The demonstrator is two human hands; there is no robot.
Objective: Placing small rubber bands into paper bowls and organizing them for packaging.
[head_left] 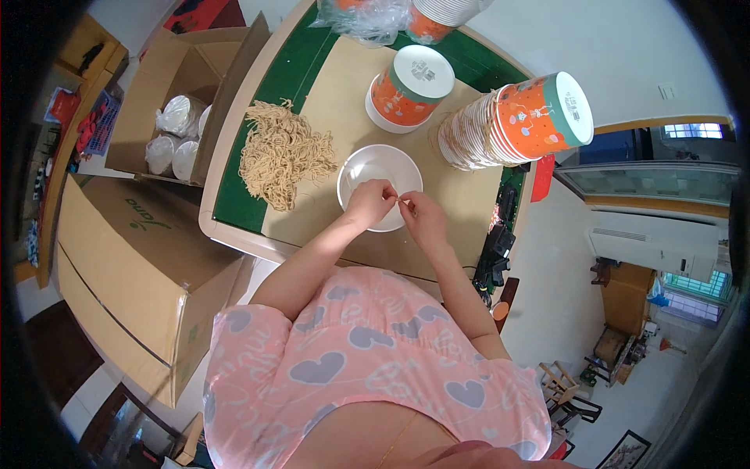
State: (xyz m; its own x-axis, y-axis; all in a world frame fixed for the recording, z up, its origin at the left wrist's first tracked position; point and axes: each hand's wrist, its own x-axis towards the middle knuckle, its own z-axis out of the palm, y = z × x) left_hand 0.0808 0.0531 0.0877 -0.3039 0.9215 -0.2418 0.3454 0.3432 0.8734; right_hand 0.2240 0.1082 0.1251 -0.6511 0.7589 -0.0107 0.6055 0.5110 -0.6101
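Observation:
A white paper bucket (361, 170) stands in front of me on the table, its open mouth facing up. Over its right side my left hand (373, 203) and my right hand (424, 220) meet, fingertips nearly touching. Both are closed in a pinch on what looks like a short end of thin tan cord, mostly covered by the fingers. A loose heap of tan cord (281, 152) lies left of the bucket. Beyond it, an orange and green paper bucket (398, 98) rests upside down on a white one. To the right leans a tall nested stack of similar buckets (523, 121).
Plastic-wrapped buckets (367, 19) sit at the table's far edge. Black cables and adapters (494, 254) line its right edge. An open carton (211, 102) with white wrapped stacks and a large cardboard box (156, 242) stand at the left.

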